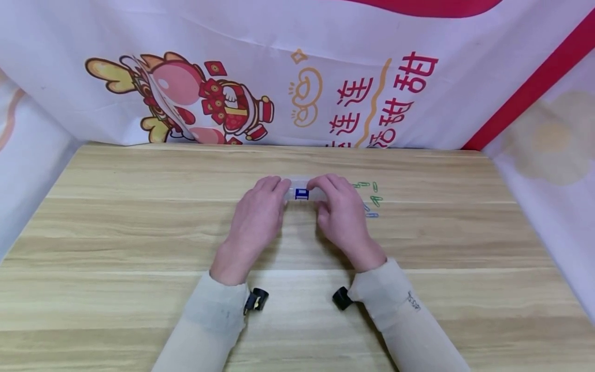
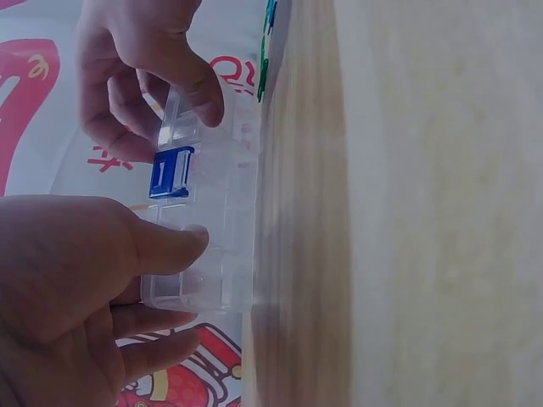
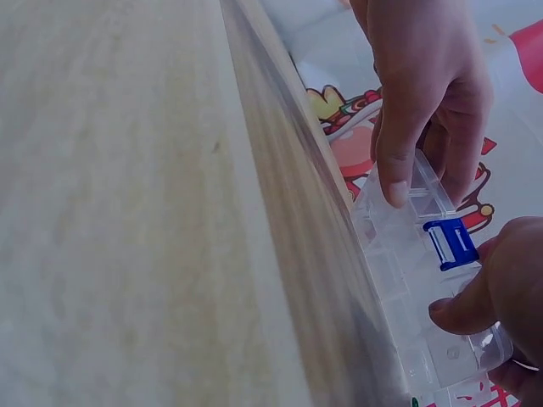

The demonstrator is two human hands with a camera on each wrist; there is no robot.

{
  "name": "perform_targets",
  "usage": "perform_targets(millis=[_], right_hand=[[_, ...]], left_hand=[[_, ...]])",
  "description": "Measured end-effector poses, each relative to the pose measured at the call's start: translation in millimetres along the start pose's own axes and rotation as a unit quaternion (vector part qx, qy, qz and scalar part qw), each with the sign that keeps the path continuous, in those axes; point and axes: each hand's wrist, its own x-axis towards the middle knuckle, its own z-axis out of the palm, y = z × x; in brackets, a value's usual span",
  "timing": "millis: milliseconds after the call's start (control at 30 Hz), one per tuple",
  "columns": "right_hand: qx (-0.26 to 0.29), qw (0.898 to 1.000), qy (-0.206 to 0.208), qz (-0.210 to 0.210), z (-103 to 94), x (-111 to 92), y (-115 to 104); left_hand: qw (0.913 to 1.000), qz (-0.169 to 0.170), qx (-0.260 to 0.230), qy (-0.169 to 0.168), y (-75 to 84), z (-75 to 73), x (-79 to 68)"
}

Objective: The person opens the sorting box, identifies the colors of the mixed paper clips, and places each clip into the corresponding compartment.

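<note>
Between both hands is a clear plastic compartment box (image 2: 222, 203) with a blue latch (image 1: 302, 194) midway along its near side. My left hand (image 1: 259, 214) grips the left end, its thumb (image 2: 174, 246) on the near wall and its other fingers around the end. The right end is held by my right hand (image 1: 343, 214), thumb (image 3: 465, 309) on the near wall close to the latch. In the wrist views the box's lower edge appears to meet the tabletop. The latch looks fastened; the far side of the box is hidden.
Green paper clips (image 1: 376, 200) and blue paper clips (image 1: 372, 215) lie loose on the wooden table (image 1: 139, 232), just right of my right hand. A printed white cloth (image 1: 279, 31) hangs behind the table's far edge. Black wrist cameras (image 1: 342, 298) jut inward from the sleeves.
</note>
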Motion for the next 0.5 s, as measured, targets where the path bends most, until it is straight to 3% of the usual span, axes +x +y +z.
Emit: perform_targets(millis=[300, 500], right_hand=[[0.033, 0.998, -0.027, 0.056, -0.4, -0.3, -0.6], [0.057, 0.997, -0.029, 0.048, 0.2, -3.3, -4.8]], left_hand=[[0.9998, 0.012, 0.001, 0.013, 2.4, 1.1, -0.5], [0.9998, -0.009, -0.019, 0.005, 3.1, -3.0, 0.6]])
